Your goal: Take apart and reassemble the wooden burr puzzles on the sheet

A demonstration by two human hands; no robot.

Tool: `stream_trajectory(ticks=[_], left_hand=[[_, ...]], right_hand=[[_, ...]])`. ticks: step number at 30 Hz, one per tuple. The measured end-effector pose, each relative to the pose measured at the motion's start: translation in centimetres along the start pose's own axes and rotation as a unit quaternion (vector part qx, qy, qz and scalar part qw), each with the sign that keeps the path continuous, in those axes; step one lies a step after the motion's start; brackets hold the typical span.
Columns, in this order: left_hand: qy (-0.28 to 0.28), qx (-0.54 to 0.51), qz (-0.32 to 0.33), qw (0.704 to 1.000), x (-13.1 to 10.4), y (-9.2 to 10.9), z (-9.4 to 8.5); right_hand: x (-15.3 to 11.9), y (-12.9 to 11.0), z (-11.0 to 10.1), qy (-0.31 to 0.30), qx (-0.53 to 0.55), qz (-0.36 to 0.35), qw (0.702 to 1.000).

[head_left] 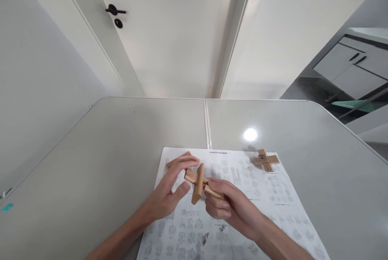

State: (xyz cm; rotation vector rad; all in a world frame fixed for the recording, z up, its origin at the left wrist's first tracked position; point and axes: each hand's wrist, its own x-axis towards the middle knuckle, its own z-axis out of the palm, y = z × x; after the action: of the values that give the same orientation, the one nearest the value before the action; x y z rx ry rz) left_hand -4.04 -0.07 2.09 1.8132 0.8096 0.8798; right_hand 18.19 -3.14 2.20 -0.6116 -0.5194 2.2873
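Above the printed sheet, my right hand [222, 199] grips a few interlocked wooden puzzle pieces [198, 185] by their near right end. One bar stands crosswise over the others. My left hand [172, 187] is around the far left end of these pieces, fingers and thumb spread apart; whether it touches them I cannot tell. Behind its fingers lies another wooden piece [186, 154] on the sheet, partly hidden. Toward the sheet's far right corner sits a cross of joined wooden pieces [266, 161] with marks like "2" and "1" on it.
The large white sheet [260, 227] with small printed diagrams lies on a light grey table [121, 147], which has a seam across its middle. A white door [169, 30] with a black handle [117, 10] is beyond it. White cabinets [348, 58] stand at the right.
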Motion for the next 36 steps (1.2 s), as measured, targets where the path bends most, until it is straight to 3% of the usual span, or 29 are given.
stream_trajectory(ticks=[5,8,13,15,17,19,21,24,27,31,33,36], left_hand=[[-0.038,-0.07,0.046,0.996,0.2,-0.1,-0.2],[-0.03,-0.107,0.039,0.993,0.0,-0.1,-0.1],[0.067,-0.147,-0.043,0.986,-0.5,-0.3,0.2],[0.126,-0.19,-0.077,0.97,-0.4,-0.5,0.1],[0.179,-0.256,-0.098,0.945,-0.1,-0.6,-0.2],[0.215,-0.312,-0.107,0.919,0.3,-0.6,-0.8],[0.242,-0.34,-0.119,0.901,0.5,-0.6,-1.5],[0.273,-0.358,-0.139,0.882,0.8,-0.9,-2.3],[0.28,-0.367,-0.148,0.875,0.8,-1.2,-2.5],[0.273,-0.355,-0.15,0.882,0.9,-1.1,-2.2],[0.271,-0.337,-0.148,0.89,0.9,-1.1,-2.0],[0.262,-0.303,-0.143,0.905,0.8,-1.2,-1.8]], right_hand=[[0.2,0.5,0.7,-0.069,0.044,0.049,0.995],[0.6,1.1,1.1,-0.092,0.06,0.07,0.991],[1.3,1.3,2.0,-0.064,0.018,0.087,0.994],[1.8,1.1,2.3,-0.033,-0.061,0.07,0.995],[2.3,0.8,2.3,0.027,-0.206,0.012,0.978],[2.9,0.3,1.9,0.103,-0.393,-0.083,0.91],[3.7,-0.1,1.2,0.141,-0.557,-0.187,0.797],[5.3,-0.6,0.0,0.101,-0.697,-0.299,0.644],[6.9,-0.8,-0.9,0.064,-0.763,-0.326,0.554],[8.2,-0.6,-1.3,0.045,-0.805,-0.314,0.501],[8.3,-0.6,-1.4,0.049,-0.808,-0.307,0.5],[7.9,-0.7,-1.8,0.056,-0.797,-0.289,0.527]])
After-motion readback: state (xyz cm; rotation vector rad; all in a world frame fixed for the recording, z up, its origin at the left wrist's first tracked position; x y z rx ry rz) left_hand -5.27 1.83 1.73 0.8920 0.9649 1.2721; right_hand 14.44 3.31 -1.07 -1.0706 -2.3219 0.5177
